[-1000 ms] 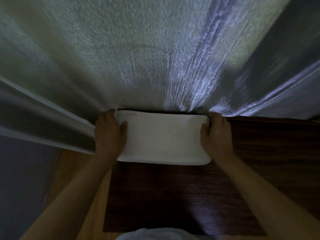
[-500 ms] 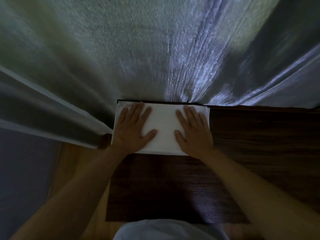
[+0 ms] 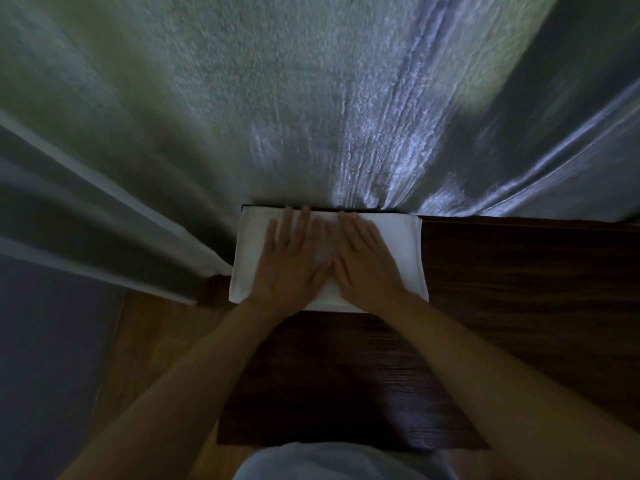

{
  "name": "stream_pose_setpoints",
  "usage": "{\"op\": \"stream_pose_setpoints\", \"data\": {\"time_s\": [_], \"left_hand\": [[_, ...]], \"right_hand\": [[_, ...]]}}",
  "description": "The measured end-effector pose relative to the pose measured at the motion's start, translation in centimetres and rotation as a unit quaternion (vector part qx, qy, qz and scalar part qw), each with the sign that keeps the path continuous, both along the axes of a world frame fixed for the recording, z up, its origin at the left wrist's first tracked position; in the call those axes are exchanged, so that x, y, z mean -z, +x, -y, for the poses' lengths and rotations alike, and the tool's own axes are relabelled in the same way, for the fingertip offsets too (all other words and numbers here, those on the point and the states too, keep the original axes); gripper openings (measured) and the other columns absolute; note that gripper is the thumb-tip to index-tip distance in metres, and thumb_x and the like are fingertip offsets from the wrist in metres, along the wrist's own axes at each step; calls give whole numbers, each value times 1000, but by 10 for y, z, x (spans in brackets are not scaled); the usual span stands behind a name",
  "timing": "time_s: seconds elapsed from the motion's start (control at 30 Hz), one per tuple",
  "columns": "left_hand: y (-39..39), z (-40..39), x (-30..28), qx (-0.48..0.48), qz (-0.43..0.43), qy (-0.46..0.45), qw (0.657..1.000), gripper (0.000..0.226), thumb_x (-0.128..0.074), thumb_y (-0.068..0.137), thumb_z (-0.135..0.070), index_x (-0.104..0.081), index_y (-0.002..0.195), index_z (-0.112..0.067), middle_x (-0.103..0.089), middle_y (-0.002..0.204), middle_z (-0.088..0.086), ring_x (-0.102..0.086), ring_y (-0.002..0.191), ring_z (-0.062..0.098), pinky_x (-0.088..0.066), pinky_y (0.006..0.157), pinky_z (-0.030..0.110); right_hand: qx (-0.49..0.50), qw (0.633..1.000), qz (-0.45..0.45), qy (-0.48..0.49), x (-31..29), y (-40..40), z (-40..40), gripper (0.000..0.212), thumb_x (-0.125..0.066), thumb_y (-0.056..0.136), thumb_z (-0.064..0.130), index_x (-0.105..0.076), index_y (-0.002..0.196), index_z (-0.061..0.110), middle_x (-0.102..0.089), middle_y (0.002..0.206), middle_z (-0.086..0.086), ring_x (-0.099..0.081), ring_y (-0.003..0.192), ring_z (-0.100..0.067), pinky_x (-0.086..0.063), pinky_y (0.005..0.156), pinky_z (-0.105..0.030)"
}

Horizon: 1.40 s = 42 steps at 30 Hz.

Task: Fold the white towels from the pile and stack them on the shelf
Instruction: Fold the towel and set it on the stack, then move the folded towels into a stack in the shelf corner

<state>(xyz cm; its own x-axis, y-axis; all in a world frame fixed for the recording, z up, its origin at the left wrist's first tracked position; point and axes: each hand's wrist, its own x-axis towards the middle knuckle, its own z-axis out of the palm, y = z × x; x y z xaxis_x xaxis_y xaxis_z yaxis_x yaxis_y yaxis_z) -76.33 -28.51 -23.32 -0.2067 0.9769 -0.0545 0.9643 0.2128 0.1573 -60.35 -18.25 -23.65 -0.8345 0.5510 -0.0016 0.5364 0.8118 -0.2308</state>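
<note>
A white towel (image 3: 398, 258) folded into a neat flat rectangle, laid at the back left corner of a dark wooden shelf (image 3: 519, 289), pressed flat by the left hand (image 3: 289, 268) and right hand (image 3: 367, 268), fingers held straight, a pale curtain (image 3: 311, 98) hung just behind.

No readable text, label, brand, number or sign anywhere in the dim view.

One folded white towel (image 3: 398, 251) on dark wooden shelf (image 3: 519, 289); layers within it too dim to count. Two hands flat on towel, side by side: left hand (image 3: 289, 263), right hand (image 3: 367, 263). Two bare forearms. One pale curtain (image 3: 311, 98) behind, with several hanging folds. One strip of lighter wooden floor (image 3: 152, 341) at left.
</note>
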Motion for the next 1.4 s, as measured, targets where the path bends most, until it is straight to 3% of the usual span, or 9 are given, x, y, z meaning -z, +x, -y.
{"op": "stream_pose_setpoints", "data": {"time_s": [0.3,0.43,0.5,0.57,0.63,0.73,0.97,1.17,1.4], "left_hand": [[-35,15,9,-108,1,-58,992,94,-22,93,-77,3,161,-18,6,170,8,8,156,31,-3,125,54],[-55,29,-13,-205,78,17,975,92,-49,96,-56,-4,160,-9,-9,168,17,-11,154,38,-13,125,50],[-62,29,-17,-300,184,4,936,87,-56,95,-55,-20,156,-5,-30,160,19,-33,145,38,-29,120,51],[-71,26,-16,-384,332,-49,860,84,-60,90,-62,-39,146,-4,-50,146,16,-51,130,37,-44,109,53],[-76,26,-15,-426,434,-57,792,83,-65,84,-66,-48,138,-6,-58,134,12,-58,119,35,-50,102,54],[-76,27,-14,-435,473,-56,764,86,-70,81,-65,-48,140,-7,-58,136,12,-59,117,34,-50,101,52],[-63,19,-10,-432,432,-53,790,78,-63,90,-60,-46,142,-4,-53,143,16,-53,126,36,-46,103,47],[-49,16,-10,-408,377,-65,829,73,-51,97,-58,-45,143,-2,-54,142,19,-53,126,37,-45,105,48],[-5,-11,-14,-344,347,-97,867,71,-45,101,-54,-39,147,-1,-50,145,18,-51,128,36,-40,94,35]], "right_hand": [[46,994,92,32,-1,35,-22,71,-23,103,52,-17,162,15,-14,169,-15,-9,157,-30,-6,128,-45],[149,984,58,84,-23,57,-22,66,-44,94,44,-42,148,5,-42,152,-25,-39,140,-43,-34,114,-56],[325,945,2,19,-30,60,-19,66,-54,91,49,-46,141,7,-51,137,-23,-48,125,-44,-43,99,-54],[472,860,-26,-192,-33,59,-26,83,-63,86,61,-40,144,5,-48,140,-20,-48,129,-41,-44,104,-53],[528,753,-65,-388,-30,59,-35,100,-70,79,68,-41,145,0,-51,143,-17,-54,128,-35,-49,105,-48],[521,704,-110,-469,-17,61,-45,97,-80,68,70,-59,130,-1,-64,130,-14,-66,110,-31,-58,95,-47],[479,718,-96,-496,-9,64,-50,86,-81,72,64,-61,129,2,-64,127,-9,-66,109,-28,-58,89,-39],[473,740,-69,-474,0,74,-42,116,-71,61,85,-50,144,8,-55,142,-8,-61,121,-29,-56,100,-42],[509,717,-112,-463,0,131,-26,99,-73,67,78,-60,137,10,-61,136,-8,-64,117,-27,-56,99,-42]]}}
